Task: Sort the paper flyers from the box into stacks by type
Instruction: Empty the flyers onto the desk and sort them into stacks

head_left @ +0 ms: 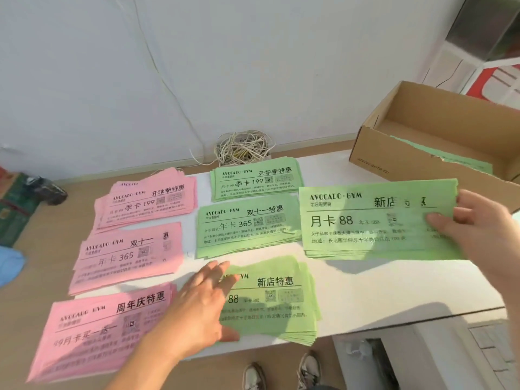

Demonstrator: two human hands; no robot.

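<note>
Head view: we hold a green flyer bundle point(377, 220) right of centre.
Our right hand point(478, 235) pinches its right edge. We judge it light and floppy, best gripped mid-edge. Lower centre, our left hand point(202, 302) lies spread on the matching stack point(281, 305).

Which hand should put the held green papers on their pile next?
Right. The right hand grips the green flyers, whose print matches the near green stack. The left hand lies flat on that stack, holding nothing.
</note>
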